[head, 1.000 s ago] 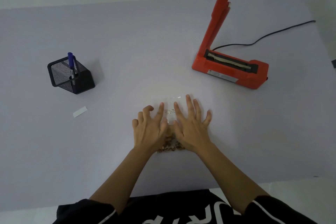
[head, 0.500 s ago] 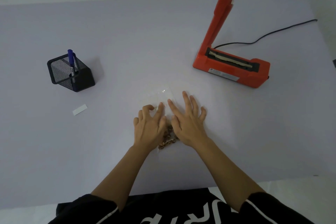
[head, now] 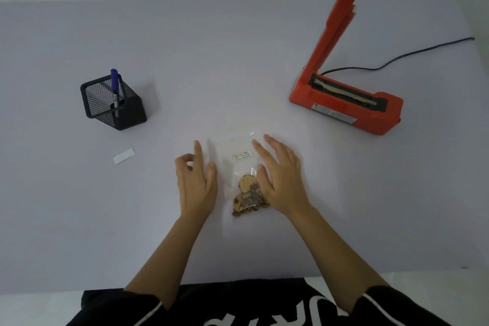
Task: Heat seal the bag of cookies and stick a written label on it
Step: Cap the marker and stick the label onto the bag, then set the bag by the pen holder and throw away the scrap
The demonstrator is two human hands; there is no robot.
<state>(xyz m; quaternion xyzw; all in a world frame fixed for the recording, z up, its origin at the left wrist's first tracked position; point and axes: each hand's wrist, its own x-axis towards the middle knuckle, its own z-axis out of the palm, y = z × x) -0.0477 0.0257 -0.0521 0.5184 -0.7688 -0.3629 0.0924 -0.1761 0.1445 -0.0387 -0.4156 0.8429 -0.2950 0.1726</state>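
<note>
Clear cookie bag (head: 240, 174), label (head: 243, 156) stuck on — right hand (head: 281, 180) spread flat on its edge, left hand (head: 195, 185) loosely curled beside.

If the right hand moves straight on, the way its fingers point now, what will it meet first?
Likely nothing. The right hand points away from the person and slightly left, over the clear top of the bag, then bare table to its far edge. The sealer stands right of that line.

left hand (head: 197, 182) off bag (head: 232, 146), label (head: 243, 156) uncovered
</note>
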